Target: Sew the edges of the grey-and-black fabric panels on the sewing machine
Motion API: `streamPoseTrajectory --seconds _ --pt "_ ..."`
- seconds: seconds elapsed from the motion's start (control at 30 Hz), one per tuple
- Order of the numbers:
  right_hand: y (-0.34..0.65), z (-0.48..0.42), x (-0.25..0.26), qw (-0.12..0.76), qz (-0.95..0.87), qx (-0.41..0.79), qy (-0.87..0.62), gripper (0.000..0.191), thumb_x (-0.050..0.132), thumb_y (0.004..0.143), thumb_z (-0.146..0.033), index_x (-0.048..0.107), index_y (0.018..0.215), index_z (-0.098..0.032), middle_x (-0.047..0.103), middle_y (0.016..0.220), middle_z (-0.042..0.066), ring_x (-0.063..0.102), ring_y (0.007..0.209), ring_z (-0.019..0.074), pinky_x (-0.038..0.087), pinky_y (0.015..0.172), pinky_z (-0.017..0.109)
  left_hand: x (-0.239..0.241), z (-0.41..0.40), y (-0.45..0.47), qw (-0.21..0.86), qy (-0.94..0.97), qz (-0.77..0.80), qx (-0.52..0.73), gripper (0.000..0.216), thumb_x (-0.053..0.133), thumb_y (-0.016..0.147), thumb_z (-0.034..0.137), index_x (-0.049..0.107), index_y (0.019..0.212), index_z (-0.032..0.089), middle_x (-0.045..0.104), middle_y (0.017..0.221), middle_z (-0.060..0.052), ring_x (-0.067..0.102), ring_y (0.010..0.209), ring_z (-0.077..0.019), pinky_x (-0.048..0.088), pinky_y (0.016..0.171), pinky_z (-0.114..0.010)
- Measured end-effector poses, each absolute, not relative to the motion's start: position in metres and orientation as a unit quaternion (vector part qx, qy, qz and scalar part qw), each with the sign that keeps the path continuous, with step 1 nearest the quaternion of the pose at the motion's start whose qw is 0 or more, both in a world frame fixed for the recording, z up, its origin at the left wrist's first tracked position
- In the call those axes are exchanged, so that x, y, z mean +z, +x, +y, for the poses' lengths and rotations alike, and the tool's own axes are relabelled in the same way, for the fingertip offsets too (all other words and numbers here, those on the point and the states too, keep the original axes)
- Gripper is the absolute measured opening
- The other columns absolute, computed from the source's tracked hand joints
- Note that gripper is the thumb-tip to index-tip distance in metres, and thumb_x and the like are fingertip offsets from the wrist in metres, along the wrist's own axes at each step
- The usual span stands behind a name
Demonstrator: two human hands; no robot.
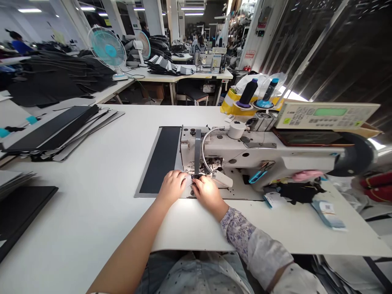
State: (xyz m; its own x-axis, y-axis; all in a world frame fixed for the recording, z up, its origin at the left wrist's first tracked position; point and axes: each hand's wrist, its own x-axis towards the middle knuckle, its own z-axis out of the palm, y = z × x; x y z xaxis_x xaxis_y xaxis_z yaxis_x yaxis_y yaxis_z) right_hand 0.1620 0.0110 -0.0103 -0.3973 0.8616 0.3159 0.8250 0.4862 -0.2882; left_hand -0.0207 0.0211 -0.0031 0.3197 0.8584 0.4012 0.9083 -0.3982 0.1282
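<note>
The left hand (171, 188) and right hand (208, 195) lie spread, nearly touching, pressing a dark panel (161, 159) flat beside the needle of a sewing machine (245, 151) on the table (92, 196).

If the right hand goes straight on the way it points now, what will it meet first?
The right hand would probably meet the sewing machine's presser foot area first, though the depth is hard to judge.

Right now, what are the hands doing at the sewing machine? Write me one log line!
left hand: on dark panel | right hand: beside presser foot | sewing machine: cream-white, on table
</note>
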Motion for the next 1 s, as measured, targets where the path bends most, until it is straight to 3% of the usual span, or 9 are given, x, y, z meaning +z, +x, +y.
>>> streamPoseTrajectory --seconds 0.43,0.53,0.6,0.7,0.8,0.9,1.0 --pt "0.162 0.012 -0.011 0.277 -0.825 0.059 -0.490 0.024 0.052 0.090 -0.024 0.069 0.103 -0.014 0.064 0.087 0.010 0.060 0.088 0.0213 0.047 0.084 0.033 -0.001 0.021 -0.016 0.078 -0.789 -0.564 -0.231 0.018 0.050 0.086 0.019 0.063 0.098 0.021 0.064 0.098 -0.009 0.057 0.093 -0.0237 0.046 0.084 -0.038" --pt "0.161 0.010 -0.004 0.305 -0.787 0.132 -0.520 0.021 0.055 0.087 -0.022 0.069 0.100 -0.014 0.066 0.092 0.010 0.060 0.095 0.0216 0.046 0.090 0.035 0.002 0.021 -0.014 0.081 -0.790 -0.570 -0.211 0.019 0.049 0.085 0.017 0.064 0.096 0.020 0.064 0.096 -0.009 0.057 0.090 -0.0241 0.046 0.083 -0.038" --pt "0.161 0.006 0.004 0.328 -0.713 0.260 -0.563 0.022 0.053 0.087 -0.020 0.066 0.104 -0.015 0.067 0.100 0.011 0.061 0.097 0.0204 0.048 0.090 0.034 0.005 0.017 -0.014 0.082 -0.793 -0.575 -0.187 0.020 0.047 0.085 0.015 0.064 0.095 0.019 0.065 0.094 -0.009 0.057 0.089 -0.0241 0.046 0.081 -0.037" --pt "0.164 -0.001 0.018 0.321 -0.593 0.453 -0.583 0.026 0.048 0.091 -0.025 0.058 0.112 -0.015 0.067 0.104 0.010 0.067 0.083 0.0167 0.055 0.071 0.030 0.011 0.005 -0.015 0.087 -0.800 -0.577 -0.142 0.021 0.046 0.086 0.015 0.064 0.096 0.017 0.064 0.093 -0.010 0.058 0.088 -0.0238 0.046 0.077 -0.036" --pt "0.168 -0.006 0.028 0.245 -0.568 0.561 -0.549 0.018 0.048 0.092 -0.030 0.057 0.096 -0.014 0.069 0.078 0.006 0.066 0.057 0.0136 0.053 0.049 0.024 0.015 -0.007 -0.013 0.092 -0.823 -0.550 -0.106 0.028 0.045 0.087 0.014 0.062 0.109 0.018 0.063 0.091 -0.008 0.059 0.085 -0.0225 0.046 0.075 -0.033" --pt "0.170 -0.009 0.035 0.153 -0.558 0.623 -0.527 0.022 0.048 0.093 -0.026 0.050 0.074 -0.017 0.057 0.052 -0.003 0.055 0.039 0.0093 0.046 0.038 0.019 0.017 -0.012 -0.006 0.082 -0.859 -0.500 -0.078 0.045 0.045 0.087 0.010 0.053 0.128 0.028 0.061 0.088 -0.004 0.059 0.077 -0.0185 0.045 0.068 -0.028" --pt "0.169 -0.013 0.036 0.134 -0.585 0.600 -0.529 0.028 0.048 0.094 -0.024 0.044 0.066 -0.019 0.050 0.044 -0.007 0.045 0.031 0.0068 0.039 0.032 0.016 0.017 -0.010 0.000 0.076 -0.872 -0.476 -0.083 0.042 0.048 0.086 0.010 0.058 0.121 0.030 0.061 0.090 -0.004 0.059 0.079 -0.0186 0.046 0.065 -0.027"
